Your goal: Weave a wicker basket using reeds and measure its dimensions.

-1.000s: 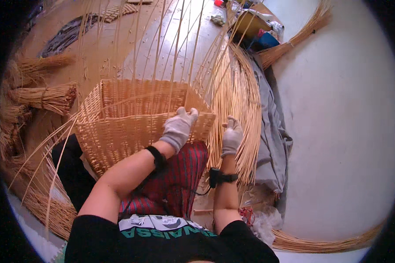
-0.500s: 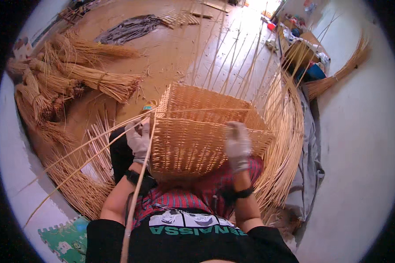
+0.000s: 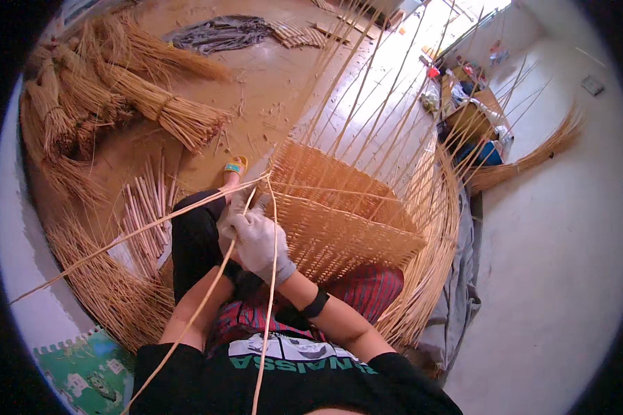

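A woven wicker basket (image 3: 346, 242) rests on my lap, tilted, with long upright stakes rising from its rim. Both my hands, in pale gloves, are at its left corner, where loose reed strands (image 3: 211, 295) meet and trail toward me and leftward. My right hand (image 3: 259, 242) is closed on a strand, lying across and in front of my left hand (image 3: 230, 220). That left hand is bent at the corner; much of it is hidden, and what its fingers grip is unclear.
Tied reed bundles (image 3: 173, 117) lie at left, loose rods (image 3: 149, 228) beside my leg, long reeds (image 3: 429, 277) and grey cloth (image 3: 457, 290) at right. A green mat (image 3: 83, 366) is lower left, a cluttered box (image 3: 477, 124) upper right, by the pale wall (image 3: 547, 277).
My right hand has moved from the basket's right side to its left corner, over my left hand. My left hand went from the rim's middle to that corner. The view has shifted.
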Available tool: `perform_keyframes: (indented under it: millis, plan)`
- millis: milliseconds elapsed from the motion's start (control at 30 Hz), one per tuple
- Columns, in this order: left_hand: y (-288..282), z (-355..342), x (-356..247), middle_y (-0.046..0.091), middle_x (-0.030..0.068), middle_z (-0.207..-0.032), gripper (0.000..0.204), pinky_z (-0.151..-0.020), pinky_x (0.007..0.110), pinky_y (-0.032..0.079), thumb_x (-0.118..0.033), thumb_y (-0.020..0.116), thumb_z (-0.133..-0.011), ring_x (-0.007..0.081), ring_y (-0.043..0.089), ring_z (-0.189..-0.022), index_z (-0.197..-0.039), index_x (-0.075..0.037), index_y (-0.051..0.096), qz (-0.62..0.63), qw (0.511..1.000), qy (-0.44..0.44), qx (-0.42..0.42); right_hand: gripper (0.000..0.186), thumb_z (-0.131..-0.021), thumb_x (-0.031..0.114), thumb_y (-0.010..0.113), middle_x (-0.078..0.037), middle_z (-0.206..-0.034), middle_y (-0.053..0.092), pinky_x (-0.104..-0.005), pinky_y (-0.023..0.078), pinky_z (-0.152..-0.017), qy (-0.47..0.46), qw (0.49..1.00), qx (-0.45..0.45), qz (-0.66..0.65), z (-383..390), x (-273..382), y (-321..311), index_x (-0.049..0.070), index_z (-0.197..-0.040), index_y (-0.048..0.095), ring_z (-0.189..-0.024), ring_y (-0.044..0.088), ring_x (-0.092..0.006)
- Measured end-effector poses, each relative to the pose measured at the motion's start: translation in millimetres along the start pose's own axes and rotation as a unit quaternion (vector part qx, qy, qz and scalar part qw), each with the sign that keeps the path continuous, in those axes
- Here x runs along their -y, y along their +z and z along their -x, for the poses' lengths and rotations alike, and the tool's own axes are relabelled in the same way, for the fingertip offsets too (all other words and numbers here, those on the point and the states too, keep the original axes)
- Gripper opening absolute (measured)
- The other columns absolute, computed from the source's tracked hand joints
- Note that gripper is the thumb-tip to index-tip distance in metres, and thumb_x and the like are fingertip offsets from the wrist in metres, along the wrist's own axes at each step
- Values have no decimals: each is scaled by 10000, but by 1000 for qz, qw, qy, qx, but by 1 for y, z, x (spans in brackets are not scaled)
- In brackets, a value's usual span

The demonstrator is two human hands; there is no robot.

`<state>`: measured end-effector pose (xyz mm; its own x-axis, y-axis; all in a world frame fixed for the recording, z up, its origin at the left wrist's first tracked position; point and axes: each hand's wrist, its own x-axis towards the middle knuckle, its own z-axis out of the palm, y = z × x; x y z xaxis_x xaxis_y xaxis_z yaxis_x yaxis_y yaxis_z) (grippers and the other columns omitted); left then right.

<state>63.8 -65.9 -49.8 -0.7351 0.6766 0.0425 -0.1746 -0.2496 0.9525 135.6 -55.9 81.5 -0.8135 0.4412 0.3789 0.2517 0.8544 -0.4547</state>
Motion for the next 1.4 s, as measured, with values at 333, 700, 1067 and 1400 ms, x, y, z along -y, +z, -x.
perform_keyframes:
  millis: [333,700,1067,1400]
  plan:
    - [21,-25,-19,702,69,-1101,246,-879,274,530,28,640,-918,134,653,-957,-1163,30,656,-166,978,86,-86,161,-974,231,598,-61,-807,641,-367,523,-681,129,966,-78,-211,56,-92,-14,79,-937,635,-746,650,-270]
    - [-10,-67,13,493,147,-1447,731,-1102,358,406,-14,772,-838,225,475,-1327,-1469,-21,405,-52,981,142,120,464,-1044,475,458,-54,-856,640,-381,522,-775,289,723,-106,-619,52,-176,8,45,-959,610,-782,600,-183]
    - [-17,-120,-3,581,2,-855,339,-630,295,499,-272,762,-875,109,570,-726,-1149,-149,604,-261,900,95,337,196,-1007,260,610,-46,-909,692,-286,515,-641,368,785,-215,-450,47,-159,-44,64,-1007,616,-790,655,-130]
    - [19,-96,-7,556,-68,-847,121,-654,219,474,-94,718,-901,17,526,-798,-981,-118,630,-164,960,119,195,589,-935,139,620,-82,-1203,658,-316,539,-871,-3,970,-245,11,-116,-163,-63,115,-1493,432,-1033,663,-178]
